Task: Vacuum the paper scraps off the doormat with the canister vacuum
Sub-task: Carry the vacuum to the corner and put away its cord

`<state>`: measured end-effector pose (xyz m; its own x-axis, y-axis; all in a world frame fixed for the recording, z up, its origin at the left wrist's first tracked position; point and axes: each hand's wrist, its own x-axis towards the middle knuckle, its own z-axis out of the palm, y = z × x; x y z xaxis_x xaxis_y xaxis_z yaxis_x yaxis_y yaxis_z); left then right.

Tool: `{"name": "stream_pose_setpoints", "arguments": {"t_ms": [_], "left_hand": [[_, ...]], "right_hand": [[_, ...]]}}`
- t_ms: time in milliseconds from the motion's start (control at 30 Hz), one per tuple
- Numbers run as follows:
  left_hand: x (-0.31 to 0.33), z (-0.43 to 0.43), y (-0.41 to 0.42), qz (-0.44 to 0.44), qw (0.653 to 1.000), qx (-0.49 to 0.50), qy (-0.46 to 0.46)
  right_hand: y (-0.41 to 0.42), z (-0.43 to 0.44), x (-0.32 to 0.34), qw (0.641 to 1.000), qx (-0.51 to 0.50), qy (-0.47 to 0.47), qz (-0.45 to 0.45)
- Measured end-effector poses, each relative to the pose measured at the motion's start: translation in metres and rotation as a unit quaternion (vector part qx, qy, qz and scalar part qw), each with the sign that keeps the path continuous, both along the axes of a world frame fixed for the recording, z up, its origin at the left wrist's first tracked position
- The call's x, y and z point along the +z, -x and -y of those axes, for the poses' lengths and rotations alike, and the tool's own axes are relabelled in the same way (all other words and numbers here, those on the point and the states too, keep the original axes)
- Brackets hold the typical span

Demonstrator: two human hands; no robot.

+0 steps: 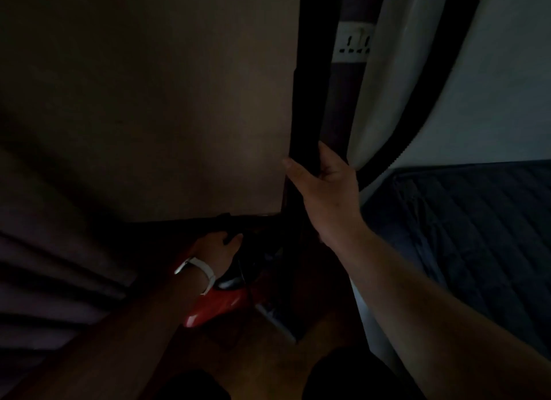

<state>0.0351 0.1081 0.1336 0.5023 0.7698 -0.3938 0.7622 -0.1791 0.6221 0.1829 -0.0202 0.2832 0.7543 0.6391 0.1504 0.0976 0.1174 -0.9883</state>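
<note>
The scene is very dark. A red canister vacuum sits on the wooden floor below centre. My left hand, with a white watch on the wrist, reaches down onto the vacuum's black top and curls round its handle. My right hand grips the upright black wand, thumb on its left side. The black ribbed hose curves up and away to the right of the wand. Neither doormat nor paper scraps are visible.
A pale wall or door panel fills the upper left. A white socket strip is on the wall behind the wand. A dark quilted bed lies at the right, folds of curtain at the left.
</note>
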Motion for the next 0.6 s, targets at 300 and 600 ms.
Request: {"name": "stream_pose_setpoints", "arguments": {"t_ms": [300, 600], "left_hand": [[-0.072, -0.019, 0.005, -0.025, 1.000, -0.010, -0.005], [-0.112, -0.036, 0.013, -0.015, 1.000, 0.006, 0.026]], "right_hand": [[-0.037, -0.014, -0.035, 0.996, -0.077, -0.015, 0.049], [-0.064, -0.032, -0.055, 0.990, -0.131, 0.005, 0.047]]}}
